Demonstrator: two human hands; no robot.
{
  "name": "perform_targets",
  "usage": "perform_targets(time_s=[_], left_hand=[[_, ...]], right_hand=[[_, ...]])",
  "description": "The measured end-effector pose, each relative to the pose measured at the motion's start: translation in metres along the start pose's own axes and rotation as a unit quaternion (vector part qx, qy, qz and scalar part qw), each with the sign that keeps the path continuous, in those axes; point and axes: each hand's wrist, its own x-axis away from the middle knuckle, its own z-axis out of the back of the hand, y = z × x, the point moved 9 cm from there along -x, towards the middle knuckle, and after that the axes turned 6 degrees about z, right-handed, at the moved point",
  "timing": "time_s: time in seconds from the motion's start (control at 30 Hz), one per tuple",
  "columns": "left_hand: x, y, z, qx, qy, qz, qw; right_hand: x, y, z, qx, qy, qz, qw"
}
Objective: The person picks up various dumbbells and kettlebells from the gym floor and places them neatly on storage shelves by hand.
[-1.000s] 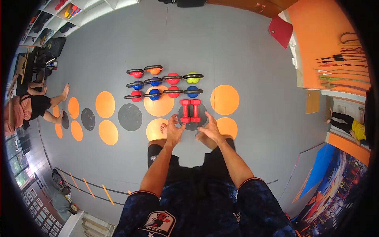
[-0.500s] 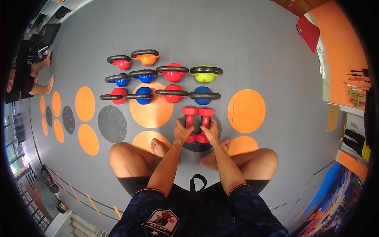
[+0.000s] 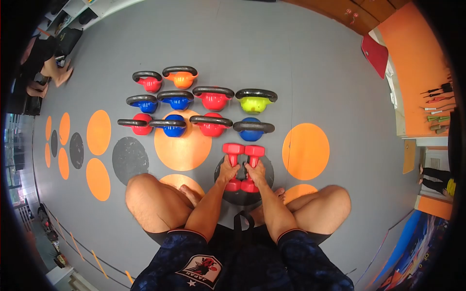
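Note:
Two red dumbbells stand side by side on a dark floor circle (image 3: 266,182) between my folded legs, their handles pointing away from me. My left hand (image 3: 228,171) is wrapped around the handle of the left dumbbell (image 3: 233,149). Around the right dumbbell (image 3: 255,151) closes my right hand (image 3: 256,171). The inner heads of the pair touch or nearly touch. Just beyond them sits a blue kettlebell (image 3: 252,134), beside a red kettlebell (image 3: 213,130) and another blue kettlebell (image 3: 174,130). Further out is a lime-green kettlebell (image 3: 255,105).
More kettlebells, including an orange one (image 3: 183,80), form rows ahead and to the left. Orange circles (image 3: 306,151) mark the grey floor (image 3: 340,97). A person (image 3: 46,63) bends at the far left; another (image 3: 434,179) is at the far right. Tools hang along the orange wall (image 3: 405,48).
My hands have closed further round the dumbbell handles. The whole view has shifted, so the kettlebells and dumbbells appear lower. The person at the left has changed posture, arms now reaching down.

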Motion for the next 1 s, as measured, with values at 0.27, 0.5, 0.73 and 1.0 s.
perform_targets(time_s=[0.27, 0.5, 0.73, 1.0], left_hand=[[0.027, 0.024, 0.010, 0.039, 0.002, -0.010, 0.999], [0.075, 0.073, 0.026, 0.143, -0.038, -0.033, 0.988], [0.173, 0.152, 0.078, 0.148, -0.028, -0.028, 0.988], [0.346, 0.276, 0.146, 0.115, 0.030, -0.075, 0.990]], right_hand=[[0.014, -0.008, 0.005, -0.045, 0.001, 0.016, 0.999], [0.055, -0.078, 0.016, -0.146, -0.014, 0.048, 0.988], [0.142, -0.202, 0.049, -0.095, -0.064, 0.085, 0.990], [0.273, -0.319, 0.092, -0.050, -0.065, 0.152, 0.985]])
